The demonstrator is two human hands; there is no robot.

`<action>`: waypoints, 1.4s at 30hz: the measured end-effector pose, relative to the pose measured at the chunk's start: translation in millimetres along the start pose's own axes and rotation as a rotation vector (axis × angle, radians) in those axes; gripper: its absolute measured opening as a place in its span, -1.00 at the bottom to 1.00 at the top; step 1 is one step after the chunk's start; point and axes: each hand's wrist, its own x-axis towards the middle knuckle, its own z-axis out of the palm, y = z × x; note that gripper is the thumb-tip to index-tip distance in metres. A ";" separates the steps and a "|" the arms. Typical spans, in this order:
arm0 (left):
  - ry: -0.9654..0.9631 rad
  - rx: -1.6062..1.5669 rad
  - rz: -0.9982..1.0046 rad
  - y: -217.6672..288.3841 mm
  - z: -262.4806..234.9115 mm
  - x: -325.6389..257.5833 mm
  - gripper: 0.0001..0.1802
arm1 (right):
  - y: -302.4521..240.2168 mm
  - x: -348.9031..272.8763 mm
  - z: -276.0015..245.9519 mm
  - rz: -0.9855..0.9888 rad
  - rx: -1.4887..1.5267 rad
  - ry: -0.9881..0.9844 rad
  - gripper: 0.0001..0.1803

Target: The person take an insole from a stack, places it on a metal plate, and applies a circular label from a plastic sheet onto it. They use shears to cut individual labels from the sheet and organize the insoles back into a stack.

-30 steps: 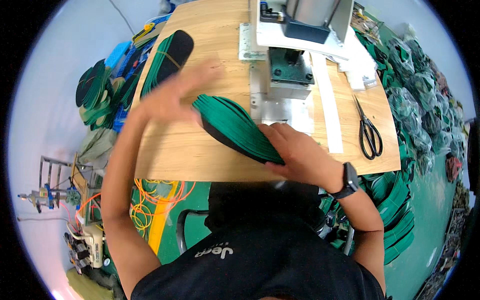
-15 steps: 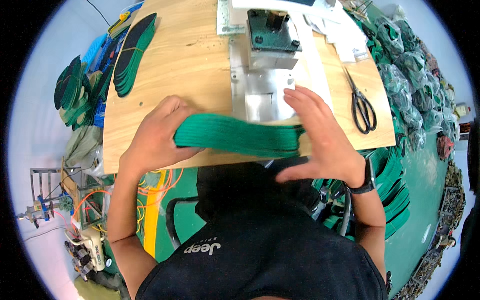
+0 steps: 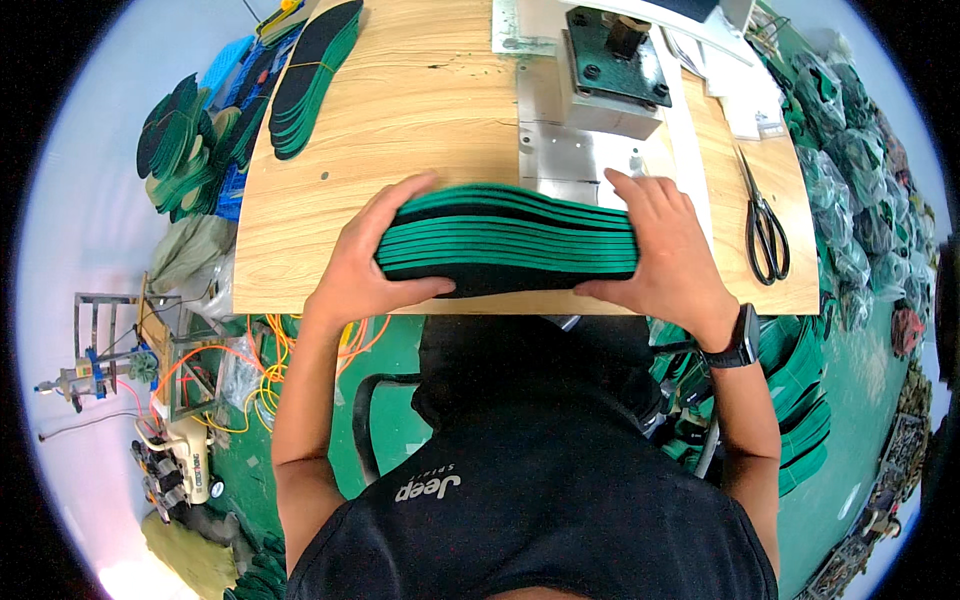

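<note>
A thick stack of green and black shoe insoles (image 3: 510,240) lies sideways at the near edge of the wooden table (image 3: 420,110). My left hand (image 3: 365,265) clasps the stack's left end, thumb under, fingers over the top. My right hand (image 3: 665,255) clasps the right end the same way; a dark watch sits on that wrist. Just behind the stack stands a metal press machine (image 3: 610,70) on a steel plate.
Black scissors (image 3: 765,225) lie at the table's right side. A second pile of insoles (image 3: 315,70) rests at the far left corner. More green insoles are heaped on the floor left (image 3: 180,150) and in bags right (image 3: 850,160). Orange cables lie under the table.
The stack has been squared up and pulled toward the table's near edge. Both hands moved from loosely gathering it to gripping its two ends.
</note>
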 end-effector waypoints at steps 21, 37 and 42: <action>-0.068 0.296 0.159 -5.9 -14.3 3.2 -0.20 | 35.7 -27.4 22.4 0.084 0.503 -0.056 -0.16; 0.066 0.208 0.031 -8.7 -13.6 -7.6 -0.14 | 31.5 -23.9 20.1 -0.037 0.441 -0.119 -0.23; 0.207 0.208 0.157 -19.8 -6.2 -17.1 -0.16 | 37.4 -28.6 17.3 -0.078 0.380 -0.094 -0.08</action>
